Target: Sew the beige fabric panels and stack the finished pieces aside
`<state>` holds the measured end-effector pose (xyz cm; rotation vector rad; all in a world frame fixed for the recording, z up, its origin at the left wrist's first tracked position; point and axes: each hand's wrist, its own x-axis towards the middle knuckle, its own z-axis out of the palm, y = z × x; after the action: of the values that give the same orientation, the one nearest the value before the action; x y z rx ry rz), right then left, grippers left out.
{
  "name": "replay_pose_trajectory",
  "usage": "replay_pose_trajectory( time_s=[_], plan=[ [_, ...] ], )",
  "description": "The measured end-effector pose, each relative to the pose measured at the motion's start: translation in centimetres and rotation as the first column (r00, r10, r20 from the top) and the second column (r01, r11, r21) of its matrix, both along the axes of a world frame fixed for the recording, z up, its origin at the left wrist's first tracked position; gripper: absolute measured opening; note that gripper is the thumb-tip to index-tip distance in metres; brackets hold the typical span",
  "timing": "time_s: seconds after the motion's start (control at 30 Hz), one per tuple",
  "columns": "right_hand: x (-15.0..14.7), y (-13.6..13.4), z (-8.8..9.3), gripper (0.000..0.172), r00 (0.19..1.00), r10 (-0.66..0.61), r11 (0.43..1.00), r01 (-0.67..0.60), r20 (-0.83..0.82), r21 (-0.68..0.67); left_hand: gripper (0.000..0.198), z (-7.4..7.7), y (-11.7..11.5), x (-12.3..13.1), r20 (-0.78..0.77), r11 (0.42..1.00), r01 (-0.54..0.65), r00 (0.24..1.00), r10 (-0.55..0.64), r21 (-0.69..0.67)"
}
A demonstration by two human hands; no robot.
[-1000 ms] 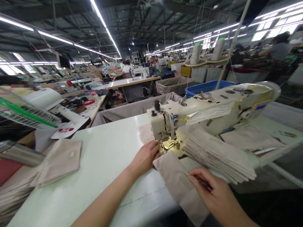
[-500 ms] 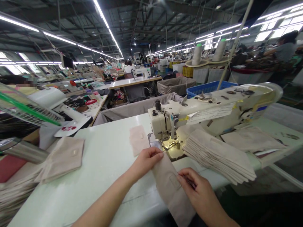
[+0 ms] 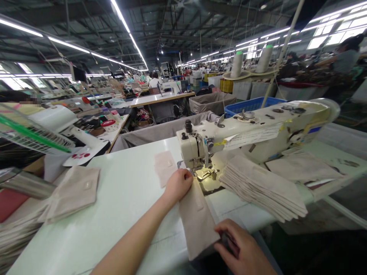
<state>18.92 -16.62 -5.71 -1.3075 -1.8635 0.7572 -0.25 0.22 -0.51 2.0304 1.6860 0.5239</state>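
Beige in the head view: rests a curled left hand (image 3: 180, 183) on the top end of a flat rectangular beige cloth panel (image 3: 197, 221), lying mostly on the glossy pale-green tabletop (image 3: 126, 183) just before a cream metal sewing machine (image 3: 189, 149); touches its lower right corner with a loosely bent right hand (image 3: 239, 244); cannot tell whether gripping with either

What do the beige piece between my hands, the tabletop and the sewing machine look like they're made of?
Beige piece: probably fabric with a matt finish, being thin and dull; the fibre can't be told.
Tabletop: perhaps laminate, smooth and semi-gloss, given the bright reflections.
Sewing machine: likely cream-painted metal, fairly glossy but worn, with shiny bare-metal-looking parts low on its head.
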Motion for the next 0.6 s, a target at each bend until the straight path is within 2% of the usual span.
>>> replay_pose_trajectory(
  time_s=[0.07, 0.13, 0.23, 0.4, 0.6],
  plan=[
    [0.6, 0.1, -0.4, 0.027, 0.99, 0.107, 0.984, -0.118, 0.089, 0.131, 0.016, 0.2, 0.2, 0.1, -0.023, 1.0, -0.002, 1.0, 0.002, -0.009],
    [0.9, 0.2, -0.7, 0.041, 0.97, 0.15, 0.96, -0.189, 0.191, 0.207, 0.015, 0.3, 0.4, 0.2, -0.046, 1.0, -0.019, 0.999, 0.018, -0.016],
    [1.1, 0.3, -0.9, 0.055, 0.939, 0.149, 0.96, -0.212, 0.309, 0.184, 0.015, 0.5, 0.8, 0.3, -0.073, 0.998, -0.049, 0.996, 0.047, -0.028],
    [1.0, 0.4, -0.7, 0.052, 0.923, 0.147, 0.968, -0.209, 0.356, 0.141, 0.019, 0.5, 1.1, 0.3, -0.102, 0.996, -0.073, 0.993, 0.068, -0.051],
    [1.0, 0.4, -1.3, 0.059, 0.917, 0.14, 0.974, -0.195, 0.374, 0.114, 0.019, 0.5, 1.3, 0.3, -0.117, 0.995, -0.073, 0.991, 0.065, -0.062]
  ],
)
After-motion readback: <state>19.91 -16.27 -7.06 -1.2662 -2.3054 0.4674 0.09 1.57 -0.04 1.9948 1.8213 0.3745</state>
